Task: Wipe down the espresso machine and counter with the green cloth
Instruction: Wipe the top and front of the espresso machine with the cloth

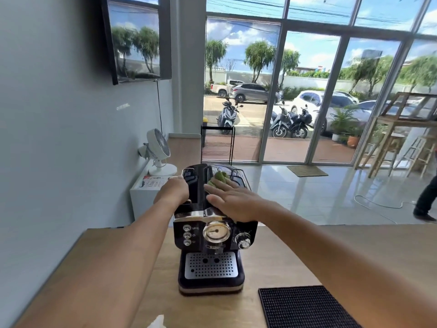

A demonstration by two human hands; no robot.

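A black and chrome espresso machine [212, 242] stands in the middle of the wooden counter [279, 256]. My right hand [233, 201] lies flat on the machine's top, fingers stretched out, pressing down the green cloth [218, 178], which bunches up beyond my fingertips. My left hand [173, 192] grips the top left edge of the machine, fingers curled over it. The machine's gauge, buttons, knob and drip tray face me.
A black rubber bar mat [305, 308] lies on the counter at the front right. A white fan [158, 152] sits on a low white cabinet [142, 200] behind the machine's left. A person's leg [425, 200] shows at the far right on the tiled floor.
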